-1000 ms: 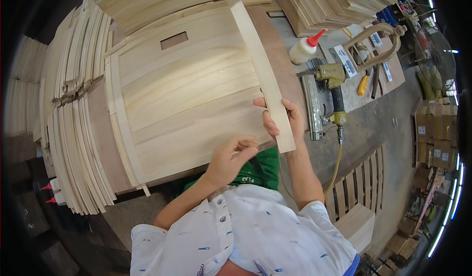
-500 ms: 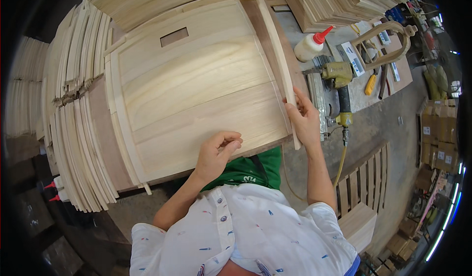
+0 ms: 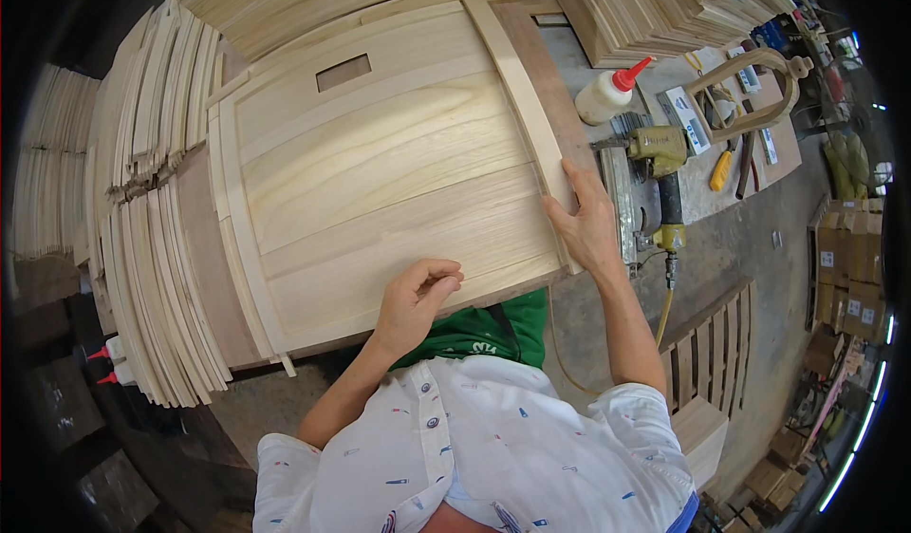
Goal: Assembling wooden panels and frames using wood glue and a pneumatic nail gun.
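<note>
Readings were taken on a clock centred on the pale wooden panel (image 3: 394, 144), which lay flat on the table (image 3: 554, 96), twelve o'clock away from me. Nearest, just before six, my left hand (image 3: 418, 296) hung at the panel's near edge, fingers curled; I could not tell whether it pinched anything. At four, my right hand (image 3: 588, 220) rested on the narrow wooden strip (image 3: 514, 73), thumb and fingers apart, not clamped. The strip lay along the panel's right border, from one to four. Finding: with one hand at its near end only, the far end could swing out; uneven pressure would be the cause. Beyond, at three, lay a nail gun (image 3: 660, 153) with its hose (image 3: 666, 315) attached; a snagged hose could drag it. Between two and three, the red-tipped bottle (image 3: 604, 96) stood near it and could be knocked by a wide reach.
</note>
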Motion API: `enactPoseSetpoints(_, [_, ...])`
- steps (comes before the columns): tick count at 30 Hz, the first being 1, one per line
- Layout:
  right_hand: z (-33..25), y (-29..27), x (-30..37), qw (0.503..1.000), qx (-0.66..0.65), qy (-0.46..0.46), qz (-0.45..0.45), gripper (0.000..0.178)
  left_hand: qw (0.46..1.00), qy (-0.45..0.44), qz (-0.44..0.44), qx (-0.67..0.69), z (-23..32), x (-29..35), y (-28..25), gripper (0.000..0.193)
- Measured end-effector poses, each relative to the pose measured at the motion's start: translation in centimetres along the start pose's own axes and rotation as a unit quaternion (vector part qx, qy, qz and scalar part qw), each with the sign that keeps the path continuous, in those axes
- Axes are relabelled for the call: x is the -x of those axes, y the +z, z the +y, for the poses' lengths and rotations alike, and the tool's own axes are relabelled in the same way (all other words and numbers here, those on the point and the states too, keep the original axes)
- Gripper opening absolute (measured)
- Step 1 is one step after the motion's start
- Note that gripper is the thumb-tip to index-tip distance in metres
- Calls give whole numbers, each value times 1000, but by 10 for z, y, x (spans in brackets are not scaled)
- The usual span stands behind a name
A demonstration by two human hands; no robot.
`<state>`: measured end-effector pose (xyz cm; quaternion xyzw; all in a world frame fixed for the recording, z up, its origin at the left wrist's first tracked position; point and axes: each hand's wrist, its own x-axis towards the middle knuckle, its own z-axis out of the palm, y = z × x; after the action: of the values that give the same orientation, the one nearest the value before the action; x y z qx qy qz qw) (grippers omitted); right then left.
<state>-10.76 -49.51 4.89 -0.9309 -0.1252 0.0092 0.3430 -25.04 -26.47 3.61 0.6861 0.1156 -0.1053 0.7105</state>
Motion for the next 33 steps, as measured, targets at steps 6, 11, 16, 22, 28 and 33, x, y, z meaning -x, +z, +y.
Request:
enactPoseSetpoints(6, [6, 3, -1, 1000, 14, -15, 2, 58, 1000, -8, -2, 2, -1, 1, 1, 18])
enactPoseSetpoints(11, [5, 4, -5, 1000, 16, -13, -4, 58, 1000, -2, -5, 3, 1, 2, 2, 17])
enactPoseSetpoints(16, [4, 4, -2, 1000, -2, 7, -8, 56, 1000, 15, -6, -13, 4, 4, 0, 17])
enactPoseSetpoints(22, [14, 8, -2, 1000, 14, 3, -18, 59, 1000, -5, -8, -7, 0, 0, 4, 17])
enactPoseSetpoints(28, [16, 11, -3, 999, 46, 3, -19, 56, 989, 63, -19, -131, 16, -47, 1, 17])
enactPoseSetpoints(33, [17, 22, -9, 998, 57, 3, -1, 56, 989, 101, -23, -108, 33, -92, 3, 19])
